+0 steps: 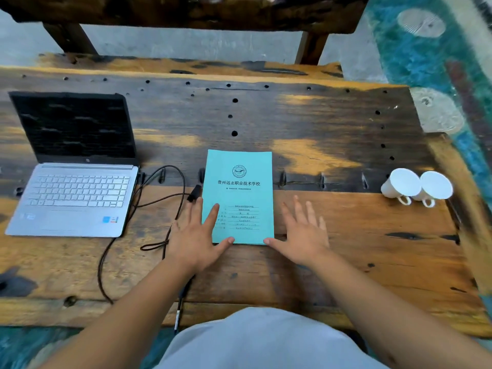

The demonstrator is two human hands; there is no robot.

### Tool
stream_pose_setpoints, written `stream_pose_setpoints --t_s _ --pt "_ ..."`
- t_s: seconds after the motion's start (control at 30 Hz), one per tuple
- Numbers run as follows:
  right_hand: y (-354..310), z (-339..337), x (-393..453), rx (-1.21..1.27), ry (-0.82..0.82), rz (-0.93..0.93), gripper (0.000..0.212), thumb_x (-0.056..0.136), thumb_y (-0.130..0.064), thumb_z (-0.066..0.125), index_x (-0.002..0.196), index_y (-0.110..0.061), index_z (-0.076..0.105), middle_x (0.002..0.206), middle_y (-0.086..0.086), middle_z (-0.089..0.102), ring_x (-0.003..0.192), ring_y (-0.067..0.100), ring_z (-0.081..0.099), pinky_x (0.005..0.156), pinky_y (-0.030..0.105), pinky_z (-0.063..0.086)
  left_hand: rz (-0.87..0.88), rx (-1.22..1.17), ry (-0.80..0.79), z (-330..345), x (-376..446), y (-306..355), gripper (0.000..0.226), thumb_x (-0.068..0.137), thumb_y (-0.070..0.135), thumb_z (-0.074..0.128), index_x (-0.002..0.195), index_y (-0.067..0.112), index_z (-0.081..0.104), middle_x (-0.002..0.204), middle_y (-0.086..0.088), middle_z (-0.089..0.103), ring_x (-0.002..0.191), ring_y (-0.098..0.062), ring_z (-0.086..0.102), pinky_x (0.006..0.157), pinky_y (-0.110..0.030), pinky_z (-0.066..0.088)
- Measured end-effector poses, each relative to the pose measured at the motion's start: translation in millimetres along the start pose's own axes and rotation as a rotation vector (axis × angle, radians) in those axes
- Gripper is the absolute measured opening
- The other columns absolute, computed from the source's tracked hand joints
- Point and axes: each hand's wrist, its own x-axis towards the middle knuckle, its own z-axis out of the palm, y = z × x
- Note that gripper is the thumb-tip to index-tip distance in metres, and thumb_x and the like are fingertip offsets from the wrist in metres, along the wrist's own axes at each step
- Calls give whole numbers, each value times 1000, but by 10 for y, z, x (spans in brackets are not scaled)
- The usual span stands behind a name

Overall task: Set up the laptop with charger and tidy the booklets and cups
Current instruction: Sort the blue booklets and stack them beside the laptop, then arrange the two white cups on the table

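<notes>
The booklet [237,193] cover reads 贵州远志职业技术学校 under a round emblem; smaller lines toward 6 o'clock are illegible. Laptop [76,166] hinge logo: unreadable.

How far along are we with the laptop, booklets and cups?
Looks done: laptop open with the charger cable running to its side; two cups sit together at the table's right end. In hand: left hand and right hand, both open, squaring the teal booklets. Little seems left.
</notes>
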Motion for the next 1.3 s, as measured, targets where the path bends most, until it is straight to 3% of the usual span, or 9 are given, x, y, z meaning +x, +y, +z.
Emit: stream_pose_setpoints --t_s 0.13,0.67,0.97,1.3 --pt "126 65 -390 -14 9 11 113 58 -98 19 151 -42 -12 158 -5 -29 149 29 -19 116 61 5 24 58 9 -58 -290 76 98 73 88 10 154 37 -7 164 -7 -14 151 -29 -13 118 -58 16" --pt "649 208 -1355 123 14 219 114 60 -99 20 153 -39 -9 162 -4 -24 150 25 -16 117 57 6 258 73 -20 -95 -630 702 96 71 89 4 154 41 -5 165 -1 -10 152 -27 -7 117 -56 13" --pt "1394 362 -2138 317 54 436 115 59 -98 26 152 -42 -11 162 -4 -22 151 25 -11 117 57 10 508 126 -28 -48 -693 1756 94 71 88 0 153 42 -5 165 1 -11 152 -26 -4 117 -55 16" --pt "2367 744 -3234 463 118 592 114 59 -97 27 153 -42 -6 164 -4 -18 152 24 -5 116 56 14 711 163 -36 260 -1301 3119 93 73 89 6 153 43 -4 166 0 -8 152 -26 -3 118 -53 16"
